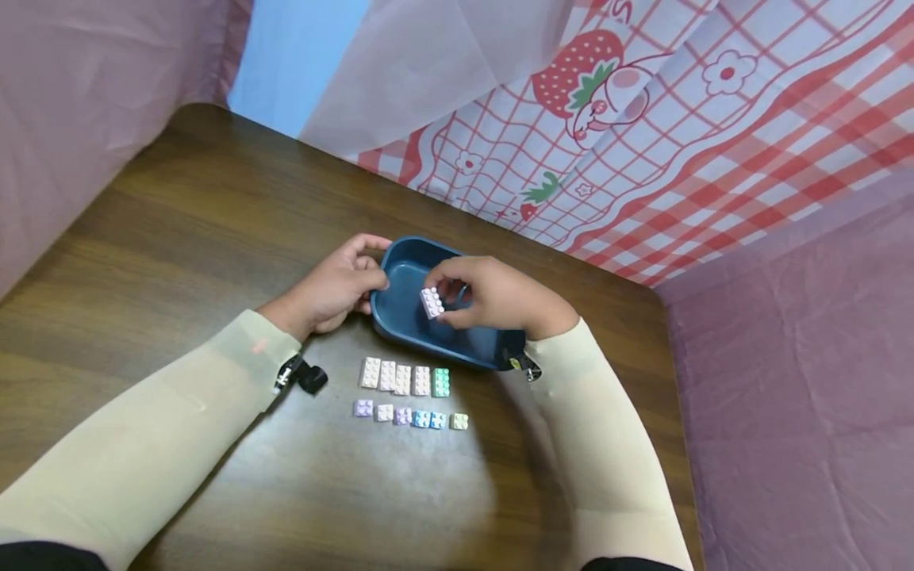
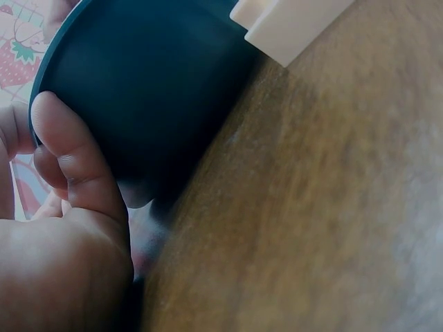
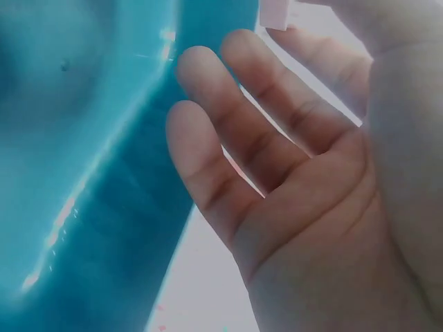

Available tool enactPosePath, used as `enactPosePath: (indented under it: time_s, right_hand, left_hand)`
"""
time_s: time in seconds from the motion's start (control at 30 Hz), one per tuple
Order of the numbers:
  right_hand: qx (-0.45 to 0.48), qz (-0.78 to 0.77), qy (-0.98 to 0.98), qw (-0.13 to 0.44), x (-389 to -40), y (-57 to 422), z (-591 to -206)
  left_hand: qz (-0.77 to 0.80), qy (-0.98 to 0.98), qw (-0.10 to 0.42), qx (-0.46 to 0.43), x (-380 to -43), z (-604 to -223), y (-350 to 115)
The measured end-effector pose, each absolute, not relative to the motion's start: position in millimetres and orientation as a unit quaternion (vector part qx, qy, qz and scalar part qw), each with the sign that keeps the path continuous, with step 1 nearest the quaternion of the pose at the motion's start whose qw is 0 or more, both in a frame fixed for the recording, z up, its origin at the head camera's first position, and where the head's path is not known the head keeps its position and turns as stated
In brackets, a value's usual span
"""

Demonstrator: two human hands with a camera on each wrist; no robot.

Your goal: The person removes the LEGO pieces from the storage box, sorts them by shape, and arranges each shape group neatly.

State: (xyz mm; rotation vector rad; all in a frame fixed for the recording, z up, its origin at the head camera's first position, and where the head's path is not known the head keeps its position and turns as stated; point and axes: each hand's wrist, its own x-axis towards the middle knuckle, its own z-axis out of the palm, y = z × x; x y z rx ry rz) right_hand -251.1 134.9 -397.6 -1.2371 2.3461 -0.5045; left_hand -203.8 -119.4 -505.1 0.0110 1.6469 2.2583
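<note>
A dark blue-green tray stands on the wooden table, its left end gripped by my left hand. In the left wrist view the thumb presses on the tray's outer wall near the rim. Over the tray, my right hand pinches a pale pink toy brick between thumb and fingertips, studs facing the camera. Only a corner of that brick shows in the right wrist view, where the other fingers are spread beside the tray wall. The right forearm hides the tray's right end.
In front of the tray lie two rows of bricks: longer white and cream ones with a green one, then small purple, white, blue and cream ones. A strawberry-print cloth hangs behind; pink cloth hangs at the sides.
</note>
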Motion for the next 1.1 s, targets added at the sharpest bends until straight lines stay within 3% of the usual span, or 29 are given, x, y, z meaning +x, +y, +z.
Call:
enactPosePath:
  time_s: [0.53, 1.1]
  right_hand:
    - [-0.443, -0.185, 0.865, 0.146, -190.7, 178.7, -382.3]
    - [-0.416, -0.18, 0.883, 0.121, -134.1, 204.9, -410.9]
  left_hand:
    - [0.796, 0.583, 0.165, 0.003, -204.0, -506.6, -117.9]
    - [0.796, 0.584, 0.157, 0.001, -205.2, -508.8, -117.2]
